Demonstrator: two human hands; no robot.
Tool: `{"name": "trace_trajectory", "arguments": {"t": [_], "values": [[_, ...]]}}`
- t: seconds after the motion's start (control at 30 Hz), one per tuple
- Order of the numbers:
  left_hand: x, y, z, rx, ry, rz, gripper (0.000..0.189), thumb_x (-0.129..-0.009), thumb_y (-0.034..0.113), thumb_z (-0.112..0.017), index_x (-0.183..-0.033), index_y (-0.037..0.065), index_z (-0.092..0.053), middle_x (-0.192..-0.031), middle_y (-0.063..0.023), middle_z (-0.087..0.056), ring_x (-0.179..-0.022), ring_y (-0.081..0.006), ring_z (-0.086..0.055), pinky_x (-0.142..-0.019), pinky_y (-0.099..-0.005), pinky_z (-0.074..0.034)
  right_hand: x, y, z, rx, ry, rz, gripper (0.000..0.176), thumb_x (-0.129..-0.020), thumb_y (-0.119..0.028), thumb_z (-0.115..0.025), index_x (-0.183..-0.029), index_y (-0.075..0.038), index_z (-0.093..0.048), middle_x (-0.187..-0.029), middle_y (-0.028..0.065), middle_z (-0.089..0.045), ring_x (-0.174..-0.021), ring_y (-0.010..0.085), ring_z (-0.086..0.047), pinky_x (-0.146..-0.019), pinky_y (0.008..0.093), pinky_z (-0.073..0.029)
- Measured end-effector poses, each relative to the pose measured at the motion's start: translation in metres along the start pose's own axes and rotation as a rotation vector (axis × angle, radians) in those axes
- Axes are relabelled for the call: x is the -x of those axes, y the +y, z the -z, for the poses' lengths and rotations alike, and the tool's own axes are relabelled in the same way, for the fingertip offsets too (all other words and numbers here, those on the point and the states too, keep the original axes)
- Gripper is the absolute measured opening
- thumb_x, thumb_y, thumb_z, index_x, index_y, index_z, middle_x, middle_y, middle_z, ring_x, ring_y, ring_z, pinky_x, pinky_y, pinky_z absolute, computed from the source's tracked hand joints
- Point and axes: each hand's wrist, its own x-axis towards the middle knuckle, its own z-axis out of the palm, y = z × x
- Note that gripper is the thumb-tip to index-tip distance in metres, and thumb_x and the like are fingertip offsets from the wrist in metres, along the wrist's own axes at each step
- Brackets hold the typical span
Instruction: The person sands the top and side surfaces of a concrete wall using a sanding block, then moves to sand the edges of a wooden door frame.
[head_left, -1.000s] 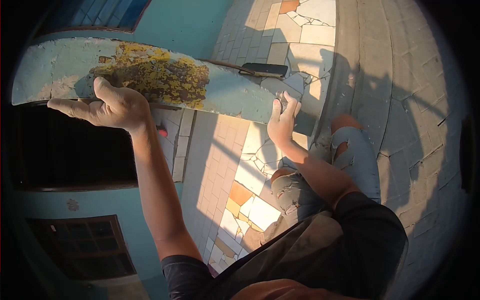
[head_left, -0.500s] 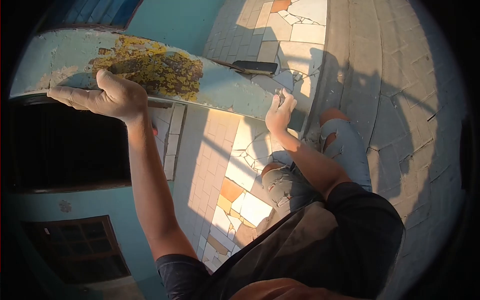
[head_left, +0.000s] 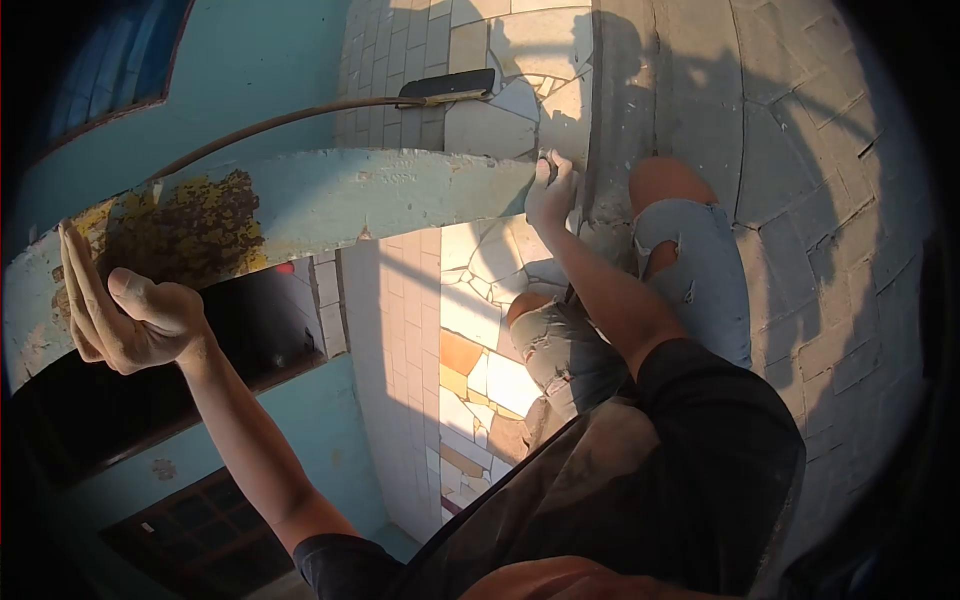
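A pale blue-green painted pillar (head_left: pixel 400 195) runs across the view, with a peeling yellow and brown patch (head_left: pixel 195 225) toward its left end. My left hand (head_left: pixel 135 310), dusty, is open at the pillar's left part, its fingers stretched out and overlapping the pillar edge beside the patch. At the pillar's right end, my right hand (head_left: pixel 550 195) has its fingers closed in a pinch. Something small and dark shows between its thumb and fingers; I cannot tell what it is.
Behind the pillar lies a long-handled tool with a black rectangular head (head_left: pixel 450 85). Broken-tile paving (head_left: pixel 490 340) lies below the pillar, beside a grey paved strip (head_left: pixel 790 220). A blue-green wall (head_left: pixel 265 75) and a wooden-framed window (head_left: pixel 215 535) are at the left.
The view has shifted, and more of the tool's handle shows behind the pillar. My left hand has turned from pointing sideways to fingers up. My right hand stays at the pillar's right end.
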Motion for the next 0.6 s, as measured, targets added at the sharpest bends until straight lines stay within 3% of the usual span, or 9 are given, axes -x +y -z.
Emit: {"name": "trace_trajectory", "arguments": {"t": [0.07, 0.13, 0.23, 0.3, 0.37, 0.47, 0.5, 0.53, 0.6], "values": [[0.004, -0.005, -0.004, 0.015, 0.034, -0.016, 0.043, -0.107, 0.028, -0.050, -0.107, -0.004, -0.078, -0.105, -0.0092, -0.081, -0.086, -0.0164, -0.077, -0.070, -0.0264, -0.050, -0.006, 0.003, -0.011, 0.108, 0.066, -0.200, 0.029, -0.101, -0.010, -0.060, -0.127, 0.001, -0.057, -0.110, 0.0201, -0.065, -0.101, 0.0368, -0.055, -0.092, 0.0453, -0.048], [0.005, -0.002, -0.007, 0.035, 0.008, -0.001, 0.042, -0.107, 0.028, -0.050, -0.105, -0.003, -0.079, -0.103, -0.0075, -0.081, -0.079, -0.0128, -0.075, -0.062, -0.0248, -0.046, -0.015, -0.103, -0.012, -0.190, -0.084, -0.076, 0.036, -0.099, -0.011, -0.064, -0.132, 0.000, -0.055, -0.109, 0.0209, -0.061, -0.103, 0.0370, -0.054, -0.091, 0.0456, -0.046], [0.010, 0.039, -0.006, -0.057, -0.161, 0.028, 0.043, -0.106, 0.037, -0.049, -0.105, 0.008, -0.081, -0.104, 0.0023, -0.081, -0.083, -0.0055, -0.072, -0.077, -0.0228, -0.039, -0.021, -0.210, -0.008, -0.414, -0.344, 0.323, 0.047, -0.092, -0.015, -0.075, -0.135, -0.007, -0.059, -0.113, 0.0185, -0.055, -0.100, 0.0367, -0.055, -0.091, 0.0460, -0.047], [0.021, 0.074, -0.005, -0.093, -0.300, -0.023, 0.042, -0.104, 0.040, -0.048, -0.103, 0.018, -0.083, -0.102, 0.0104, -0.081, -0.081, -0.0003, -0.068, -0.085, -0.0246, -0.035, -0.023, -0.181, -0.007, -0.344, -0.299, 0.430, 0.047, -0.092, -0.011, -0.074, -0.136, -0.005, -0.059, -0.112, 0.0182, -0.057, -0.103, 0.0360, -0.058, -0.091, 0.0440, -0.050], [0.032, 0.093, -0.008, -0.060, -0.274, -0.020, 0.044, -0.104, 0.039, -0.045, -0.100, 0.018, -0.084, -0.092, 0.0112, -0.081, -0.074, -0.0024, -0.066, -0.080, -0.0251, -0.034, -0.009, -0.087, -0.002, -0.231, -0.203, 0.168, 0.048, -0.091, -0.014, -0.074, -0.136, -0.007, -0.060, -0.115, 0.0203, -0.055, -0.101, 0.0376, -0.058, -0.089, 0.0447, -0.050], [0.031, 0.093, -0.005, -0.089, -0.290, -0.024, 0.049, -0.106, 0.036, -0.042, -0.092, 0.016, -0.085, -0.068, 0.0138, -0.072, -0.056, -0.0030, -0.056, -0.070, -0.0243, -0.034, 0.002, 0.066, 0.008, 0.187, -0.016, -0.222, 0.032, -0.100, -0.014, -0.064, -0.130, -0.004, -0.059, -0.114, 0.0206, -0.057, -0.105, 0.0413, -0.056, -0.092, 0.0471, -0.048], [0.030, 0.094, -0.003, -0.080, -0.300, -0.025, 0.049, -0.106, 0.036, -0.042, -0.092, 0.016, -0.085, -0.068, 0.0138, -0.072, -0.056, -0.0030, -0.056, -0.070, -0.0243, -0.034, 0.008, 0.090, 0.005, 0.281, 0.030, -0.384, 0.030, -0.101, -0.015, -0.063, -0.128, -0.003, -0.058, -0.115, 0.0203, -0.057, -0.106, 0.0419, -0.056, -0.094, 0.0480, -0.047], [0.029, 0.094, -0.006, -0.084, -0.279, -0.025, 0.049, -0.107, 0.035, -0.042, -0.092, 0.016, -0.085, -0.067, 0.0137, -0.072, -0.056, -0.0034, -0.056, -0.070, -0.0244, -0.033, 0.004, 0.074, -0.001, 0.281, 0.036, -0.388, 0.030, -0.101, -0.015, -0.063, -0.128, -0.003, -0.058, -0.115, 0.0203, -0.057, -0.106, 0.0419, -0.056, -0.094, 0.0480, -0.047], [0.032, 0.097, -0.003, -0.088, -0.270, 0.007, 0.051, -0.107, 0.035, -0.041, -0.092, 0.013, -0.084, -0.065, 0.0123, -0.070, -0.057, -0.0049, -0.055, -0.071, -0.0258, -0.033, -0.007, -0.018, -0.010, -0.040, 0.048, -0.282, 0.032, -0.100, -0.014, -0.064, -0.128, -0.001, -0.058, -0.113, 0.0206, -0.059, -0.106, 0.0416, -0.054, -0.096, 0.0478, -0.044]]}}
